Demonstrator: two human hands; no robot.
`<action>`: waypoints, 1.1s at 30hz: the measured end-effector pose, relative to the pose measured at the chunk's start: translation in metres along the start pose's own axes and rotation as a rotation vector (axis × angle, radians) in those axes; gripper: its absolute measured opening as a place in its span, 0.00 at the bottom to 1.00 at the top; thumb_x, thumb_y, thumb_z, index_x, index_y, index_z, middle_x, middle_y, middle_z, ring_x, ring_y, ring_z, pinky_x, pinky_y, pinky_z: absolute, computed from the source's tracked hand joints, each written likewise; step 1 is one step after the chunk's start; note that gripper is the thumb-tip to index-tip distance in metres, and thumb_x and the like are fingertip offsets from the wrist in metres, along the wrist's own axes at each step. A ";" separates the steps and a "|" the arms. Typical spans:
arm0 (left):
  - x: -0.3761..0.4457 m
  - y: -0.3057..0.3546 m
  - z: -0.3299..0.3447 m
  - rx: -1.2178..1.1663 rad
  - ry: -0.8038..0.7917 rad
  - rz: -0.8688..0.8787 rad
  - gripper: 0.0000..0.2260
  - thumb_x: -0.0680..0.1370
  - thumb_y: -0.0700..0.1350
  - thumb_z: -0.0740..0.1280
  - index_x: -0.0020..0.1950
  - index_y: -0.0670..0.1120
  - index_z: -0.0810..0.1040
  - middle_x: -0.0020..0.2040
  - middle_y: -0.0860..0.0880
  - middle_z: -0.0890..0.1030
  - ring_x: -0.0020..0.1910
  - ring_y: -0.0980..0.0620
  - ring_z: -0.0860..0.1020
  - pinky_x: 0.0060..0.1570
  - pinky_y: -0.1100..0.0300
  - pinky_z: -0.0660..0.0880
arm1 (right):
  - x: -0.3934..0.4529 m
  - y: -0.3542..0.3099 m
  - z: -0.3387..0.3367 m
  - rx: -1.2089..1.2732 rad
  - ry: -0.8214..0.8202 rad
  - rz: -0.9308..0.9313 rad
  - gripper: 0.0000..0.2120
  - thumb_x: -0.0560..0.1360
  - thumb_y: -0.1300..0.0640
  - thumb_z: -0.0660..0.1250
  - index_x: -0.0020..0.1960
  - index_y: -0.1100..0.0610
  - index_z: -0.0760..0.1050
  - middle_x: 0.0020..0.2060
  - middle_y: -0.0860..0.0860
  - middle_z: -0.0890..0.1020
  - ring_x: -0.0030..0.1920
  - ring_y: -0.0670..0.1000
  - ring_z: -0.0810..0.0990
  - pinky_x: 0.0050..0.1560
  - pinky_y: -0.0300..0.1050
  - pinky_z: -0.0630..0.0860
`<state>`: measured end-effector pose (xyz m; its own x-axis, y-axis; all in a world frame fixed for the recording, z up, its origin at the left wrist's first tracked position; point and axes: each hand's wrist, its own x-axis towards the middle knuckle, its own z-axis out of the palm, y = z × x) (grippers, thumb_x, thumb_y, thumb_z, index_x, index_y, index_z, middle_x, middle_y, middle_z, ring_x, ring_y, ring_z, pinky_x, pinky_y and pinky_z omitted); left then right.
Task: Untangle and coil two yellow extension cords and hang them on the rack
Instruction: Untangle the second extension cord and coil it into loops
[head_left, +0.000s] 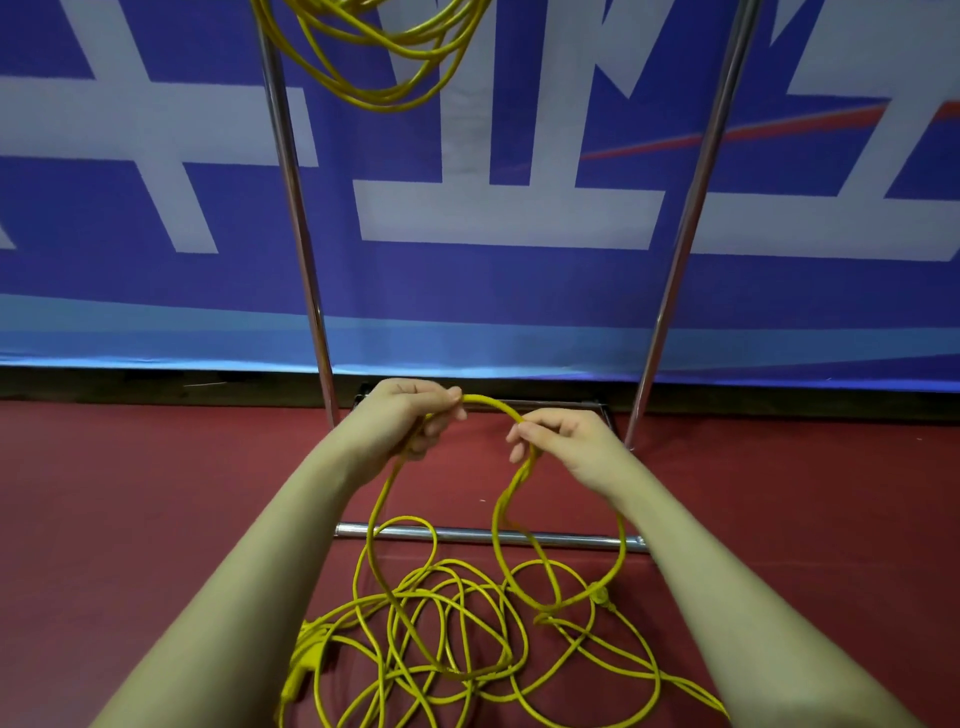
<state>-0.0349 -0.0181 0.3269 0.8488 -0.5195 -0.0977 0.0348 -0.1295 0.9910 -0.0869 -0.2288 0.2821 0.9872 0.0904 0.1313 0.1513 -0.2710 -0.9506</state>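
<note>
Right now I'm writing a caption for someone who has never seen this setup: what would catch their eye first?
Most likely the tangled yellow cord sprawled on the red floor, with the left hand and right hand pinching a raised loop of it at centre. Next, a coiled yellow cord hanging at the top between the chrome rack uprights, before a big blue-and-white banner.

Head cam looks fwd/down, close over floor (156, 519) (single view).

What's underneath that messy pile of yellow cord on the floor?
Under the tangled cord lies the red floor, showing through its loops. The rack's chrome base bar passes beneath the far loops. Anything under the densest crossings stays hidden.
</note>
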 end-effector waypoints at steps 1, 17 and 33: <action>0.000 0.000 -0.003 0.055 -0.014 -0.034 0.13 0.81 0.44 0.63 0.40 0.40 0.79 0.26 0.49 0.70 0.24 0.53 0.66 0.25 0.64 0.64 | 0.000 -0.001 0.000 0.012 -0.018 -0.001 0.11 0.79 0.65 0.60 0.42 0.57 0.78 0.30 0.48 0.82 0.38 0.45 0.81 0.46 0.38 0.76; 0.004 0.003 0.001 0.051 0.051 0.066 0.13 0.77 0.43 0.69 0.34 0.47 0.71 0.25 0.53 0.64 0.23 0.57 0.58 0.24 0.65 0.55 | 0.000 -0.013 0.001 0.040 -0.252 0.111 0.13 0.81 0.59 0.58 0.44 0.59 0.79 0.33 0.50 0.82 0.37 0.46 0.81 0.44 0.36 0.75; -0.002 -0.002 -0.024 -0.009 0.185 0.019 0.12 0.78 0.38 0.67 0.34 0.45 0.72 0.25 0.52 0.67 0.25 0.56 0.63 0.27 0.64 0.59 | 0.003 0.022 -0.012 -0.158 0.179 0.089 0.07 0.73 0.65 0.71 0.41 0.53 0.81 0.37 0.46 0.82 0.37 0.35 0.77 0.45 0.32 0.72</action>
<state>-0.0243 0.0035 0.3270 0.9319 -0.3577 -0.0609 0.0214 -0.1134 0.9933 -0.0802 -0.2461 0.2654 0.9880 -0.1082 0.1100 0.0552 -0.4177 -0.9069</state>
